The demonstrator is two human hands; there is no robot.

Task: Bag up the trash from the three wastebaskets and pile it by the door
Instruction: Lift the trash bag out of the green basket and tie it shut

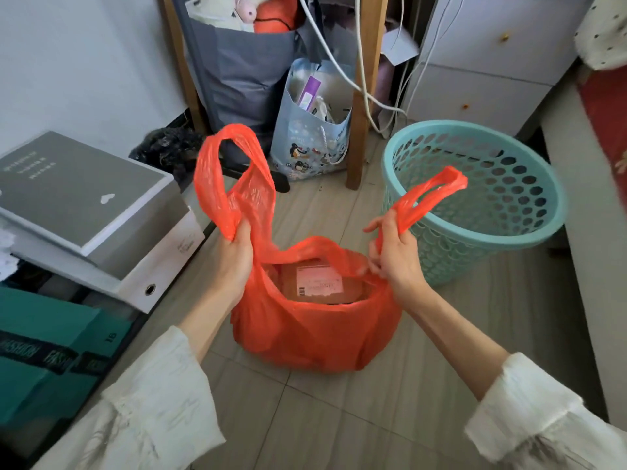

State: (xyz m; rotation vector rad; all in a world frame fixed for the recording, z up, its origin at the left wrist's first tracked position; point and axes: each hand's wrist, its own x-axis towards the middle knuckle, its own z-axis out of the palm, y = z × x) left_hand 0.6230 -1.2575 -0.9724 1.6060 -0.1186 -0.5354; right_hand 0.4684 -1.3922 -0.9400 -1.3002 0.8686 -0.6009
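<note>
A full orange plastic bag [312, 330] sits on the tiled floor in the middle of the head view. Inside its open mouth lies a brown parcel with a white shipping label [319, 281]. My left hand [234, 256] grips the bag's left handle loop, which stands up above my fist. My right hand [397, 252] grips the right handle loop, which points up and to the right. A teal perforated wastebasket [529, 232] stands just right of the bag, tilted toward me, and looks empty.
Grey and white storage boxes [88, 205] and a teal box [44, 354] are stacked at the left. Behind the bag stand a patterned blue gift bag [312, 144], a grey fabric hamper [244, 66], wooden shelf legs [359, 130] and white cables. A white cabinet edge [583, 252] runs along the right.
</note>
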